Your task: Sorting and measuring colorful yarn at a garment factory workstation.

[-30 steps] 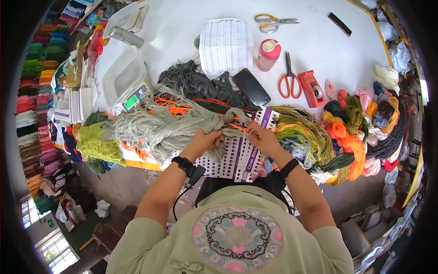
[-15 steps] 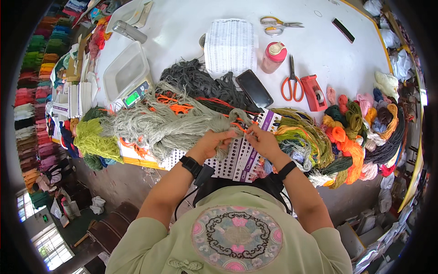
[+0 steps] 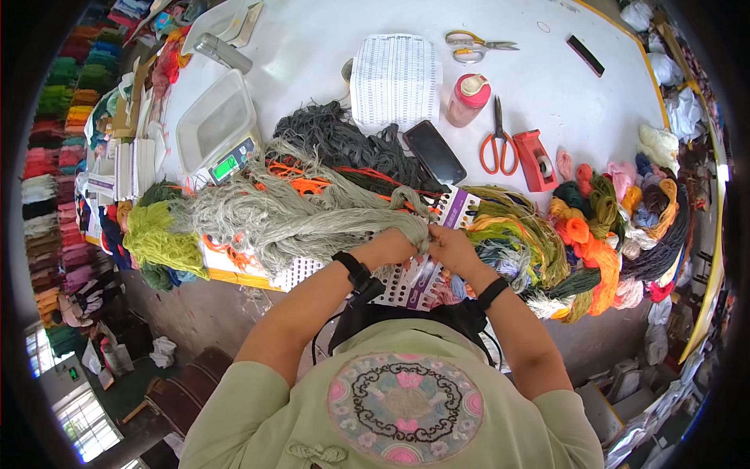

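A large skein of pale grey-green thread [image 3: 312, 230] lies along the front of the table, orange ties [image 3: 301, 181] among its strands. My left hand [image 3: 391, 248] is closed around the skein's right end, with strands passing over its fingers. Just to the right, my right hand [image 3: 455, 250] pinches the tip of the same bundle, its fingertips almost meeting the left hand. Beneath both hands lie white cards with rows of punched holes and purple bands [image 3: 422, 281]. What exactly sits between the right fingertips is too small to make out.
Dark grey thread [image 3: 336, 133] and a phone [image 3: 435, 152] lie behind the skein. Farther back are orange-handled scissors [image 3: 498, 144], a red tape dispenser [image 3: 536, 160], a pink-lidded bottle [image 3: 467, 100] and printed sheets [image 3: 394, 78]. Coloured skeins [image 3: 598, 250] fill the right; a scale [image 3: 226, 166] is left.
My left hand has moved slightly right and turned over, closing around the skein's end. The grey-green strands now stretch farther right toward my right hand, which has shifted slightly right and down.
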`<action>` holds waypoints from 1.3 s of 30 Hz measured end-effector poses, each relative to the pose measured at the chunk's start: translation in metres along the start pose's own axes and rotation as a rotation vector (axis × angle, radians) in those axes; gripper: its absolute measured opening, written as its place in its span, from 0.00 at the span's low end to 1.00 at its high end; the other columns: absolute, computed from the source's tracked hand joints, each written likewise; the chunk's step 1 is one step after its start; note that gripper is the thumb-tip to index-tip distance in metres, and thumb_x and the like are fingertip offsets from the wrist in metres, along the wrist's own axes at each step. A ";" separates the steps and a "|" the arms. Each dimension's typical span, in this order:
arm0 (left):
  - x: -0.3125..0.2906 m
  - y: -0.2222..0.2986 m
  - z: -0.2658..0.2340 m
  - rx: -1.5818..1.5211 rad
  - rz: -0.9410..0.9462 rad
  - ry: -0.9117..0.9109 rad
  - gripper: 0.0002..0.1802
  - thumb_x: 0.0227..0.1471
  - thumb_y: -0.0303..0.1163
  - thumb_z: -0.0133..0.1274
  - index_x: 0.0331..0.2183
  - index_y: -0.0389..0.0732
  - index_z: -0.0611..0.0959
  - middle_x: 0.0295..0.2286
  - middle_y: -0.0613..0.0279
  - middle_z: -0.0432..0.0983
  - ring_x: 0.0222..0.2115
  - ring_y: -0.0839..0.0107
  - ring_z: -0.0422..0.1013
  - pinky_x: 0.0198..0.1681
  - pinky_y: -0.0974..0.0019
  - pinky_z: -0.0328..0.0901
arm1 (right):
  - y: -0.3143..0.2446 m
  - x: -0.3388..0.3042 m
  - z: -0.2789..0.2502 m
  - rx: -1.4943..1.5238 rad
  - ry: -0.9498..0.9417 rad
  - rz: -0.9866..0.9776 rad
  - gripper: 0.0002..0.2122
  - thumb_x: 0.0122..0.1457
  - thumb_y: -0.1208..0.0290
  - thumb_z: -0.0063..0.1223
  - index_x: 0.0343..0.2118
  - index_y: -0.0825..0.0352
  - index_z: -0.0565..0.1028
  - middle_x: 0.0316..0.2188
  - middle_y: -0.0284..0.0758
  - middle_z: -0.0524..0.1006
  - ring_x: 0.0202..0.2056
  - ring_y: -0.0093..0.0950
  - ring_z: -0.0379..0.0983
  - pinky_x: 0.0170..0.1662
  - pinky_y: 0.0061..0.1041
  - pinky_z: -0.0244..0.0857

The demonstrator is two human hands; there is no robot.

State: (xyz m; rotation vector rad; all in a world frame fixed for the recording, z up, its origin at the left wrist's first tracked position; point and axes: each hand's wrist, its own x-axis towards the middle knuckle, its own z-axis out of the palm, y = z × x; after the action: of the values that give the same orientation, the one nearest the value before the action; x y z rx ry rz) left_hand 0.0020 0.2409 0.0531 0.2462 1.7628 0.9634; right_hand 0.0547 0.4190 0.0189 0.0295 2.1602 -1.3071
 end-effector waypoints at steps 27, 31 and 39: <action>-0.011 -0.036 0.009 0.097 0.307 0.547 0.11 0.51 0.34 0.58 0.37 0.42 0.81 0.26 0.60 0.76 0.25 0.71 0.72 0.25 0.67 0.66 | -0.014 -0.004 0.010 -0.214 0.236 -0.067 0.12 0.55 0.62 0.52 0.42 0.56 0.69 0.20 0.31 0.77 0.25 0.37 0.76 0.27 0.38 0.66; 0.002 -0.043 0.005 0.262 0.379 0.524 0.11 0.47 0.31 0.58 0.35 0.39 0.80 0.29 0.51 0.77 0.31 0.52 0.73 0.35 0.56 0.68 | 0.001 0.000 0.015 -0.307 0.291 -0.146 0.08 0.57 0.64 0.49 0.39 0.55 0.69 0.19 0.36 0.76 0.25 0.41 0.75 0.27 0.40 0.66; -0.025 -0.039 -0.022 0.291 -0.082 0.488 0.21 0.41 0.29 0.63 0.42 0.40 0.81 0.37 0.48 0.78 0.39 0.48 0.73 0.42 0.56 0.67 | 0.012 0.003 0.022 -0.324 0.402 -0.129 0.04 0.60 0.64 0.45 0.36 0.54 0.69 0.19 0.40 0.76 0.24 0.44 0.75 0.27 0.44 0.65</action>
State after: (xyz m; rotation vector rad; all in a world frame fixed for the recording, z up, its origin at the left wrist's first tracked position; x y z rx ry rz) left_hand 0.0038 0.1899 0.0452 0.1249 2.3464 0.7431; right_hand 0.0662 0.4065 0.0008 0.0248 2.7369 -1.0711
